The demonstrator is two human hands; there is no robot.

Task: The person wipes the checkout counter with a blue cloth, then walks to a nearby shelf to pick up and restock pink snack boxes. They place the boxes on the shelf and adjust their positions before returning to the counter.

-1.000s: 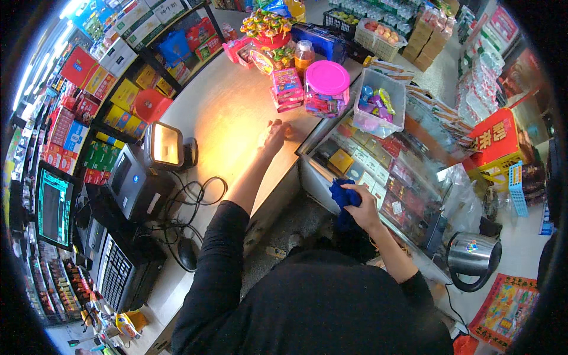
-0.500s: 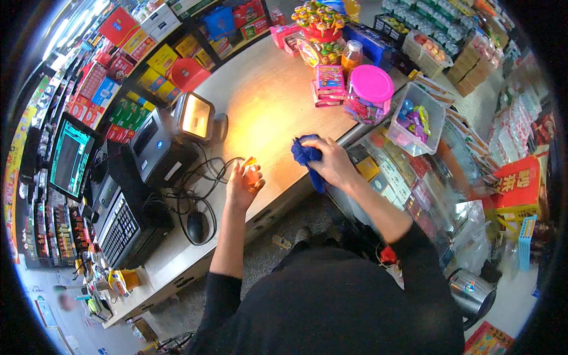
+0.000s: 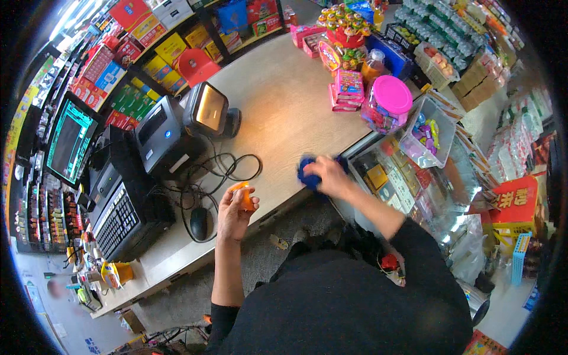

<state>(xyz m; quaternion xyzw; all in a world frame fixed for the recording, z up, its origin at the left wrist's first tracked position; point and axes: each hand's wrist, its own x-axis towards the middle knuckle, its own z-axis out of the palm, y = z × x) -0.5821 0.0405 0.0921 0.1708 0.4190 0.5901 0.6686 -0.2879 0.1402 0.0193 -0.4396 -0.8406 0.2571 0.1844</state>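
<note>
My left hand [image 3: 232, 218] is raised above the counter's near edge, fingers closed around a small orange object [image 3: 245, 194] whose kind I cannot make out. My right hand [image 3: 332, 176] grips a bunched dark blue cloth [image 3: 306, 173] at the near edge of the wooden counter [image 3: 284, 112]. Motion blurs the cloth a little, and part of it is under my fingers. Beside my right hand begins a glass-topped display case [image 3: 378, 189] with small packets inside.
A scanner with a lit window [image 3: 208, 108], a black printer [image 3: 168, 133], a keyboard [image 3: 118, 219], a mouse [image 3: 199, 223] and loose cables [image 3: 228, 168] stand on the left. Pink candy boxes [image 3: 349, 89], a pink-lidded jar [image 3: 390, 97] and a clear bin [image 3: 429, 136] stand at right.
The cloth, in my right hand, has come down and nearer to me and is more bunched. My left hand has lowered slightly, and its orange object shows more plainly. The view has shifted a little.
</note>
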